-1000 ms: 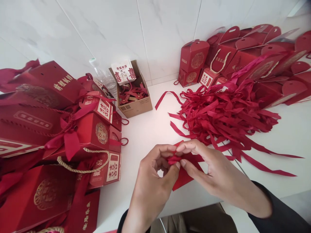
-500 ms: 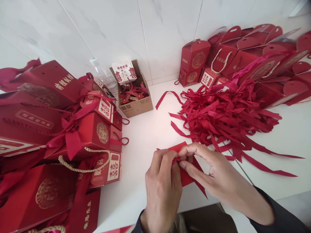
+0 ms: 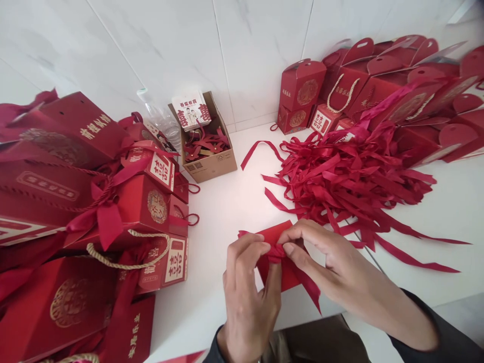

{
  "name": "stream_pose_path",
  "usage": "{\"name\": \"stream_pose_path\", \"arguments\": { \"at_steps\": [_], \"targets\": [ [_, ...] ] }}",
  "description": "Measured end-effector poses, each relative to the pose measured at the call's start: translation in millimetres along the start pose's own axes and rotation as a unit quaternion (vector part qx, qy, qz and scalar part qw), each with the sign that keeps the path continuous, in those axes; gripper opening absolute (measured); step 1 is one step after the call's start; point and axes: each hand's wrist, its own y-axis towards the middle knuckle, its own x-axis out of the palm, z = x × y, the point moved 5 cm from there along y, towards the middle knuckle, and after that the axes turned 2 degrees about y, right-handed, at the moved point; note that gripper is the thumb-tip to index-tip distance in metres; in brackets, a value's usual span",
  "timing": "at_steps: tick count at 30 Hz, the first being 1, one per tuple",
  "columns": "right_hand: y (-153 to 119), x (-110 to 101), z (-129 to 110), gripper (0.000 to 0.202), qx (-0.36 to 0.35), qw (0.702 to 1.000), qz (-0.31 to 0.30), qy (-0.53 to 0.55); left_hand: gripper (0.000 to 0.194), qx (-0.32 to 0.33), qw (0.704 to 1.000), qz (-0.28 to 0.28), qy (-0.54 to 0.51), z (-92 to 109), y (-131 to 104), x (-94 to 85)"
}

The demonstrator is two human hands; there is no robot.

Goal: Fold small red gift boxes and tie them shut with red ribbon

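A small red box (image 3: 293, 275) stands near the table's front edge, between my hands. On top of it is a dark red ribbon (image 3: 277, 252) with a knot or loop, one tail hanging toward the lower right. My left hand (image 3: 249, 282) is curled around the ribbon's left side, fingers and thumb on either side of the knot. Thumb and forefinger of my right hand (image 3: 321, 262) pinch the ribbon at the knot's right side. Just behind my right hand lies a big heap of loose red ribbons (image 3: 348, 176).
Stacked red gift boxes (image 3: 139, 201) with ribbons and rope handles fill the left side. An open cardboard box (image 3: 214, 166) and a clear plastic bottle (image 3: 155, 111) stand by the tiled wall. More red boxes (image 3: 302, 91) line the back right.
My left fingers have spread and shifted slightly left, so the ribbon knot and more of the box's top now show. My right hand keeps its pinch. The view has shifted slightly.
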Motion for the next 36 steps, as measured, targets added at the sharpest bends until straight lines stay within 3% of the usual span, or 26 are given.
{"name": "stream_pose_path", "arguments": {
  "at_steps": [3, 7, 15, 19, 24, 29, 36],
  "targets": [
    [-1.3, -0.9, 2.6, 0.026, 0.007, 1.000, -0.012, 0.007, 0.031, 0.009, 1.000, 0.014, 0.019, 2.3, 0.8, -2.6],
    [-0.5, -6.1, 8.9, 0.026, -0.001, 1.000, 0.017, -0.025, 0.027, 0.003, 0.999, 0.006, 0.036, 2.1, -0.6, -4.2],
    [-2.5, -20.9, 26.4, 0.027, 0.016, 0.994, 0.079, -0.073, 0.021, -0.079, 0.994, -0.076, -0.012, -6.2, -12.3, -7.9],
    [-5.1, -17.0, 24.1, 0.027, 0.042, 0.996, 0.072, -0.019, 0.024, -0.072, 0.994, -0.078, -0.022, -5.1, -13.2, -9.4],
    [-2.2, -10.7, 19.2, 0.018, 0.026, 0.997, 0.069, 0.032, 0.027, -0.060, 0.994, -0.086, -0.014, -2.2, -11.1, -7.4],
    [3.1, -16.5, 21.6, 0.015, -0.004, 0.994, 0.109, 0.011, 0.024, -0.037, 0.996, -0.076, -0.012, -1.4, -10.3, -10.1],
    [4.7, -20.1, 22.6, 0.019, -0.023, 0.992, 0.120, -0.039, 0.025, -0.029, 0.995, -0.096, 0.003, -6.9, -12.0, -12.5]
  ]
}}
